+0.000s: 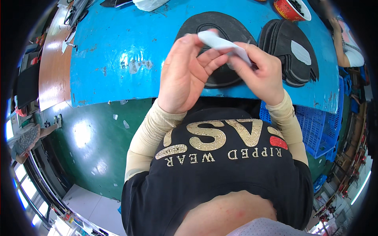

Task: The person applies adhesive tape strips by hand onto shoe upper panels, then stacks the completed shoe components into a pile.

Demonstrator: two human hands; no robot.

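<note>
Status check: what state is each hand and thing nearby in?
White strip, held up, blurred
Right hand, pinching the strip
Left hand, half curled at the strip; grip unclear
Large black pad, lying on the blue table
Black pad stack, fanned, white patch on top
Red bowl, holding dark pieces

Gold lettering (206, 135) stands upside down across the black shirt (220, 177).

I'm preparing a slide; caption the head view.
Left hand and right hand handle a white slip above a rounded black pad on a blue table.
</note>
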